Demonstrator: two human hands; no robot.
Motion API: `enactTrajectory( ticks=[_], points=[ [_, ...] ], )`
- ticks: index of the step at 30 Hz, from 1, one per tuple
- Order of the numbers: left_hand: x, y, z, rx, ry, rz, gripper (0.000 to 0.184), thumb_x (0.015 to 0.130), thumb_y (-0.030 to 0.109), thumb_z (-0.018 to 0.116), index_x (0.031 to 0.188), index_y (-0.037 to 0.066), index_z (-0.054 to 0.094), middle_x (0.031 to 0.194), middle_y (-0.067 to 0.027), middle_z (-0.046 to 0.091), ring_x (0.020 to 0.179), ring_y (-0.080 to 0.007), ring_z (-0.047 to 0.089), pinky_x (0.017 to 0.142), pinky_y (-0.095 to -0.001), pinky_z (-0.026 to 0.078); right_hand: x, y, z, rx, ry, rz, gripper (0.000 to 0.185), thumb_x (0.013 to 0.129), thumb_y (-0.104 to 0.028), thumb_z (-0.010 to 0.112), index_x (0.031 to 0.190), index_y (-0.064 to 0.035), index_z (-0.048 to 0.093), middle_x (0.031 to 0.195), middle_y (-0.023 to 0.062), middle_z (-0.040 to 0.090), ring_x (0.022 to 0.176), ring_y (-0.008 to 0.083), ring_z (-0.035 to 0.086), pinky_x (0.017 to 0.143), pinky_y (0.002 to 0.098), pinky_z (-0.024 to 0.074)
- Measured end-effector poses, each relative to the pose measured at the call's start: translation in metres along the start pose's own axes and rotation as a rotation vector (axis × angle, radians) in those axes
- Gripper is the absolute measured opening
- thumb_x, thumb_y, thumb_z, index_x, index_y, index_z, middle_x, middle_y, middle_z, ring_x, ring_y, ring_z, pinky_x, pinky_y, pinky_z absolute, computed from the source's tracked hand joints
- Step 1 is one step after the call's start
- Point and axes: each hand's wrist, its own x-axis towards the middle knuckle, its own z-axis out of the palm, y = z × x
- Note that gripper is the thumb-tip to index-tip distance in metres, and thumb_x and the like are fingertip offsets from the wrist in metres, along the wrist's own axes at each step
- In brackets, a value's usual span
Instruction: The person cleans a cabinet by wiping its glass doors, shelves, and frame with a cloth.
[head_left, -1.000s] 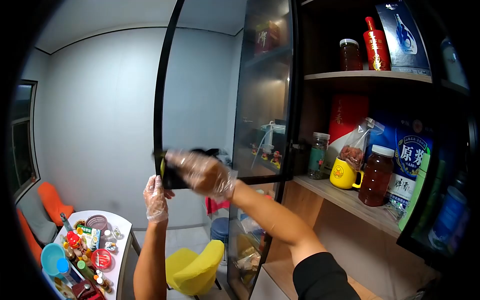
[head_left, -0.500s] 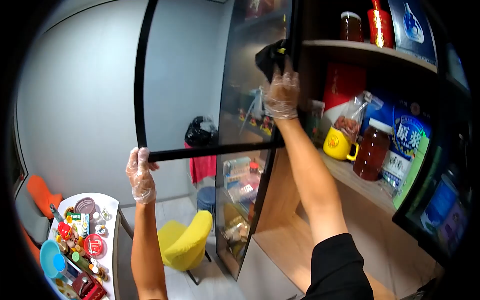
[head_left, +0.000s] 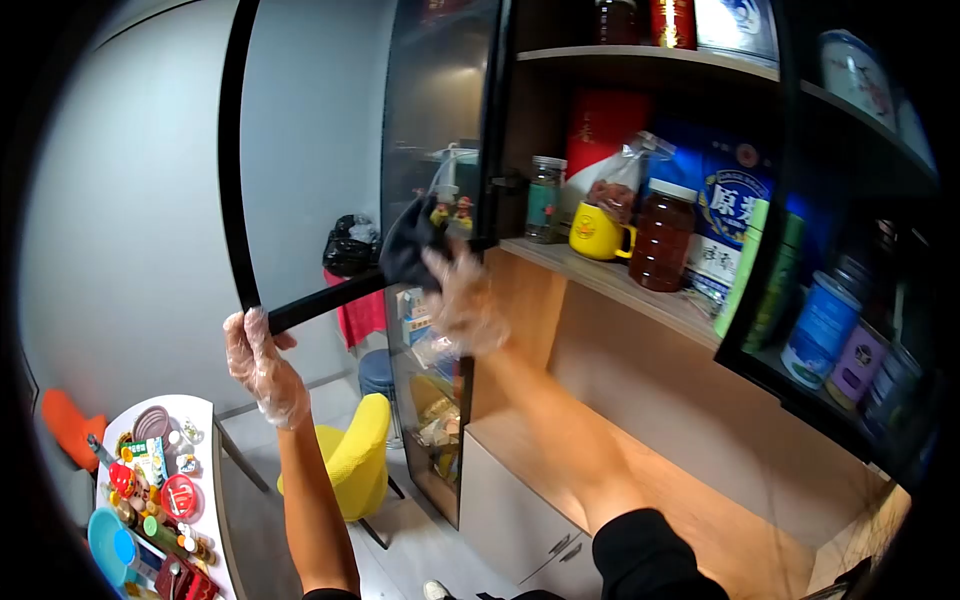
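My left hand (head_left: 266, 368), in a clear plastic glove, grips the lower left corner of a black-framed glass door (head_left: 232, 170). Black cloth (head_left: 412, 243) is held in my gloved right hand (head_left: 462, 298), against the door's glass near its lower right part. Motion blurs the right hand a little. Just right of it, the cabinet shelf (head_left: 610, 283) bears a small lidded jar (head_left: 545, 200), a yellow mug (head_left: 598, 232) with a plastic bag in it, and a jar of dark red contents (head_left: 662, 237).
A white table (head_left: 215, 470) crowded with bottles and bowls is at the lower left, with an orange chair (head_left: 68, 428) behind it. A yellow chair (head_left: 360, 460) stands below the door. Another dark-framed door (head_left: 752, 365) hangs at the right.
My right hand has moved with the black cloth from the door's left side to its upper right, then down. The door's corner, with my left hand on it, has shifted left in view.
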Motion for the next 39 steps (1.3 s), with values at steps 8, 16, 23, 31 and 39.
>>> enactTrajectory(
  ticks=[8, 16, 23, 31, 39],
  points=[
    [-0.105, 0.083, 0.057, 0.35, -0.048, 0.191, 0.024, 0.106, 0.029, 0.06, 0.105, 0.006, 0.054, 0.088, -0.0058, 0.057, 0.078, -0.0132, 0.057, 0.075, -0.0309, 0.048, -0.187, -0.07, -0.05, 0.206, 0.23, 0.19, 0.054, 0.09, -0.017, 0.07, 0.142, -0.0059, 0.06, 0.142, 0.0343, 0.052, 0.125, 0.0531, 0.056, 0.108, 0.0517, 0.0478],
    [-0.2, 0.103, 0.172, 0.082, -0.61, 0.561, 0.048, 0.087, 0.005, 0.078, 0.133, 0.005, 0.064, 0.127, -0.0212, 0.065, 0.117, -0.0392, 0.063, 0.101, -0.0492, 0.047, -0.277, -0.075, -0.139, -0.221, 0.324, 0.518, 0.055, 0.079, 0.001, 0.067, 0.134, -0.0033, 0.067, 0.135, 0.0332, 0.059, 0.123, 0.053, 0.06, 0.103, 0.0535, 0.0531],
    [-0.262, 0.078, 0.239, -0.054, -0.607, 0.438, 0.06, 0.089, 0.017, 0.075, 0.145, 0.005, 0.058, 0.154, -0.0237, 0.05, 0.14, -0.0451, 0.048, 0.118, -0.0574, 0.032, -0.294, -0.1, -0.213, -0.685, 0.42, 0.499, 0.048, 0.08, -0.02, 0.065, 0.12, 0.0062, 0.069, 0.127, 0.033, 0.061, 0.112, 0.0513, 0.065, 0.096, 0.053, 0.0539],
    [-0.285, 0.059, 0.262, -0.125, -0.691, 0.38, 0.062, 0.09, 0.015, 0.073, 0.15, 0.007, 0.056, 0.164, -0.0199, 0.042, 0.154, -0.0422, 0.033, 0.125, -0.0632, 0.021, -0.257, -0.123, -0.24, -0.795, 0.401, 0.456, 0.052, 0.078, -0.014, 0.06, 0.128, -0.0009, 0.066, 0.131, 0.0314, 0.059, 0.116, 0.0501, 0.064, 0.099, 0.0521, 0.0539],
    [-0.287, 0.055, 0.265, -0.165, -0.69, 0.357, 0.053, 0.092, 0.017, 0.069, 0.144, 0.008, 0.062, 0.159, -0.0183, 0.047, 0.151, -0.0411, 0.038, 0.124, -0.0651, 0.02, -0.255, -0.121, -0.256, -1.093, 0.513, 0.508, 0.05, 0.098, -0.041, 0.061, 0.133, -0.0048, 0.065, 0.14, 0.0325, 0.056, 0.123, 0.0521, 0.06, 0.1, 0.0552, 0.051]
  ],
)
